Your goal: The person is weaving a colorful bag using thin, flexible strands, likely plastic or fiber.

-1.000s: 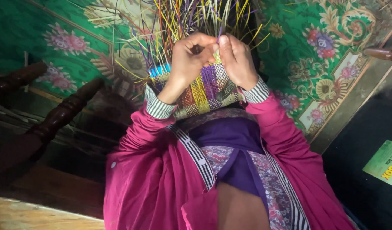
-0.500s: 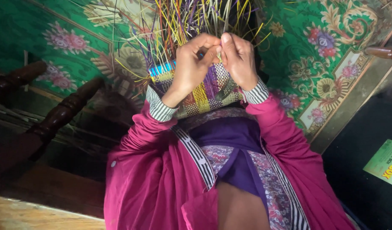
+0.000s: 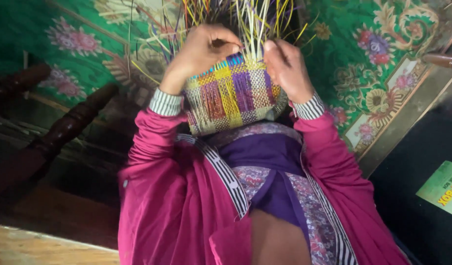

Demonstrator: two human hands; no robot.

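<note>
A half-woven basket [image 3: 233, 95] of yellow, purple, white and blue strips rests against my lap. Many loose strips [image 3: 245, 19] stick up from its upper edge. My left hand [image 3: 199, 54] curls over the basket's top left rim, fingers pinching strips there. My right hand [image 3: 287, 68] grips the top right rim, thumb pressed on a strip. Both wrists show striped cuffs under magenta sleeves.
A green floral carpet [image 3: 383, 64] lies beyond the basket. Dark turned wooden furniture legs [image 3: 69, 127] stand at the left. A small green box [image 3: 444, 186] lies on a dark surface at the right. A pale wooden board [image 3: 34, 248] is at the bottom left.
My hands have spread apart to the basket's two sides, uncovering its woven face. The basket now fills more of the view.
</note>
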